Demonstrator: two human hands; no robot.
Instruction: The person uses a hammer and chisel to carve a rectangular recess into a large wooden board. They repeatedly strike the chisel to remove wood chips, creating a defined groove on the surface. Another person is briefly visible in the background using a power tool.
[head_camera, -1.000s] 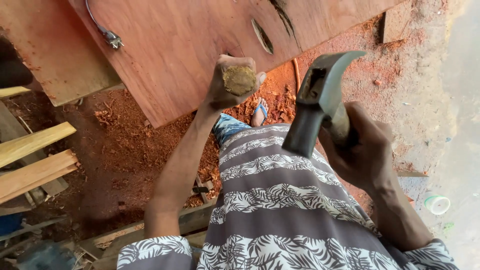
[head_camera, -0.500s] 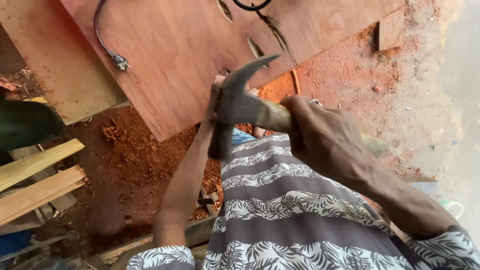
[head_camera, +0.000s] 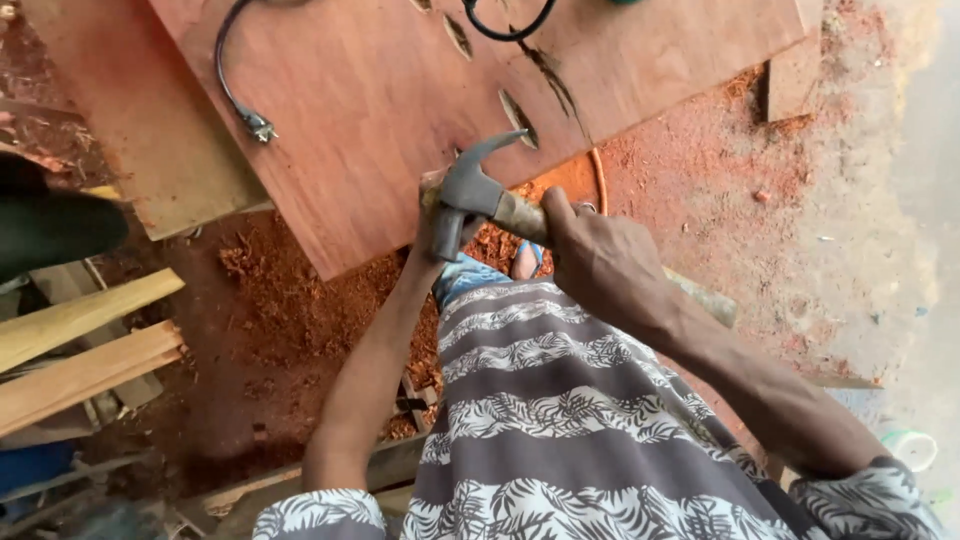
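My right hand grips the wooden handle of a steel claw hammer, its claw pointing up and to the right. The hammer head is down on the top of my left hand, which is mostly hidden behind it. That hand was closed on a small brownish block in the earlier views; the block is hidden now. Both hands are over the near corner of a reddish plywood sheet with several oval cut-outs.
A dark cable with a plug lies on the plywood. Pale timber planks are stacked at the left. Red sawdust covers the ground. My patterned skirt and a blue sandal are below.
My right hand swung the hammer from raised at the right down and left onto the block in my left hand. The camera view has shifted slightly.
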